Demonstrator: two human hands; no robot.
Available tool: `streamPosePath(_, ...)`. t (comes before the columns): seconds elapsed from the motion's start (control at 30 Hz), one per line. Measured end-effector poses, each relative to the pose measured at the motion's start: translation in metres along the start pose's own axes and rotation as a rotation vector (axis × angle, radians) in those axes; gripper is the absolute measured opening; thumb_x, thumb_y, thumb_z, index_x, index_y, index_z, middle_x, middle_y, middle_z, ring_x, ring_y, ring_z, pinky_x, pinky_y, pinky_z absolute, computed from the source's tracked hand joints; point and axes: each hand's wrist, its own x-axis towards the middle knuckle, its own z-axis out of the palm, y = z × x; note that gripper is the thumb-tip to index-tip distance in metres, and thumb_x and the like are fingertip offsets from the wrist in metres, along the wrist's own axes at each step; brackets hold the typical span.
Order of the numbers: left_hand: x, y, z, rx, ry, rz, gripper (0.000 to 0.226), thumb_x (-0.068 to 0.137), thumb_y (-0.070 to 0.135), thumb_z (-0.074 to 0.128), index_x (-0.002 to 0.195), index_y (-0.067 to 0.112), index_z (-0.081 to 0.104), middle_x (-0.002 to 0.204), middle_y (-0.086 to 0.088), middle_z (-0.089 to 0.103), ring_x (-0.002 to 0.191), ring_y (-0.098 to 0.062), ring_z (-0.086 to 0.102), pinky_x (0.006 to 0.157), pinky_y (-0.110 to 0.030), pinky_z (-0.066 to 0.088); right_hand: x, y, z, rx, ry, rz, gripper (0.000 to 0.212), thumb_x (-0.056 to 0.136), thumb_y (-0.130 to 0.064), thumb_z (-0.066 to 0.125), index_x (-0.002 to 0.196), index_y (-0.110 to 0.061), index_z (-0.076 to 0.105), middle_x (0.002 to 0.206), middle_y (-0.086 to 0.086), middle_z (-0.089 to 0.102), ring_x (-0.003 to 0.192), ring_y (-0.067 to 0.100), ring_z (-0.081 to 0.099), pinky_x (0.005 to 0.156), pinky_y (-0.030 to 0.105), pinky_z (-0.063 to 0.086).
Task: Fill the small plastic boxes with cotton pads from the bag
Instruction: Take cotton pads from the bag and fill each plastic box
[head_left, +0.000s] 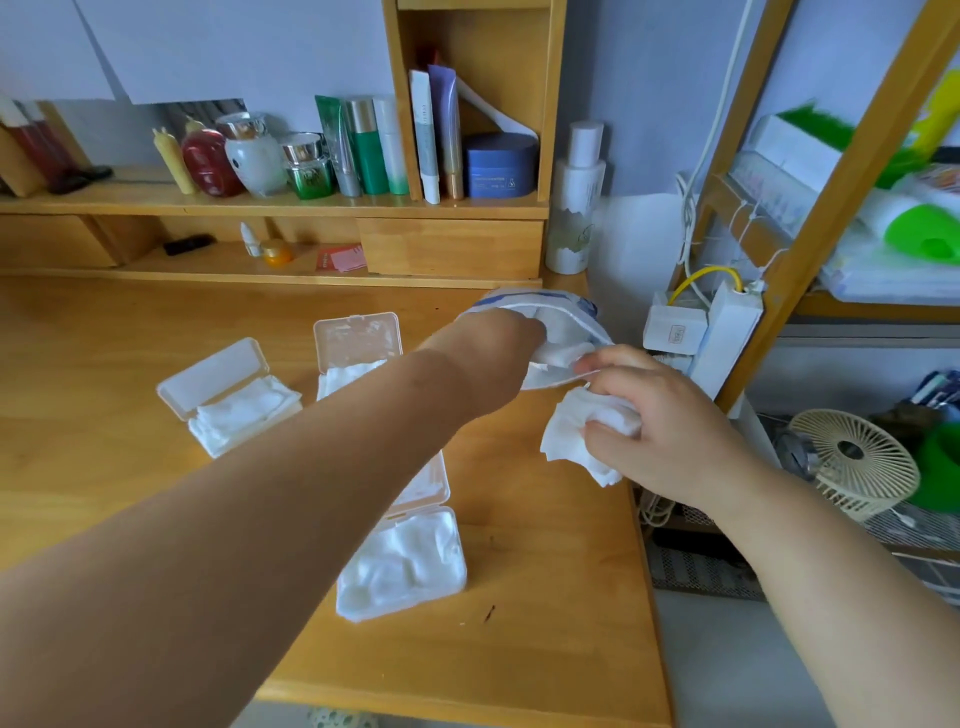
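Closest to the camera on the wooden worktop (545, 649) sat a small translucent plastic box (402, 564), lid up, stuffed with fluffy white cotton pads. Right hand (660, 421) had its fingers curled around a crumpled wad of soft pads (576, 434) while pinching the bag's rim. Left hand (493, 353) was shoved into the crinkly white-and-blue bag (550, 312), fingers hidden, so couldn't tell. Further back, two more open rectangular boxes (234, 395) held pads too.
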Motion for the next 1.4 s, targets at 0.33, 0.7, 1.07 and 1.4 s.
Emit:
streamPosePath(0.33,-0.063,-0.028,-0.026,-1.421,0.204,-0.345,0.009,0.094,0.010,0.053,0.096,0.005,0.061,0.077,-0.010,0.074,0.080,-0.023,0.073,0.074,-0.030,0.059,-0.004,-0.023,0.009,0.044,0.225,0.395,0.018,0.085,-0.034,0.059,0.078,-0.017,0.055,0.070,0.000,0.057,0.066,0.020,0.057,0.054,0.027,0.036)
streamPosePath(0.7,-0.132,-0.040,-0.013,-2.061,0.290,-0.310,0.016,0.098,0.005,0.042,0.105,0.000,0.055,0.088,-0.010,0.074,0.089,-0.026,0.072,0.067,-0.026,0.058,0.030,-0.051,0.062,1.318,0.434,1.082,0.028,0.087,-0.010,0.063,0.114,-0.010,0.054,0.096,0.013,0.064,0.059,0.015,0.058,0.042,0.022,0.051)
streamPosePath(1.07,-0.158,-0.042,-0.013,-2.027,0.267,-0.214,0.024,0.086,0.011,0.054,0.106,0.000,0.058,0.099,-0.016,0.073,0.095,-0.032,0.070,0.071,-0.028,0.058,0.047,-0.037,0.075,1.347,0.512,0.936,0.032,0.091,-0.005,0.058,0.122,-0.005,0.054,0.121,0.016,0.059,0.101,0.019,0.063,0.080,0.024,0.054)
streamPosePath(1.4,-0.194,-0.020,0.002,-1.139,0.513,-0.003,0.025,0.093,0.014,0.053,0.102,0.029,0.071,0.102,0.012,0.072,0.099,-0.007,0.066,0.084,-0.016,0.048,-0.033,-0.111,0.050,1.366,-0.113,0.799,0.063,0.074,-0.059,0.056,0.094,-0.001,0.070,0.081,0.016,0.068,0.065,0.023,0.066,0.056,0.031,0.055)
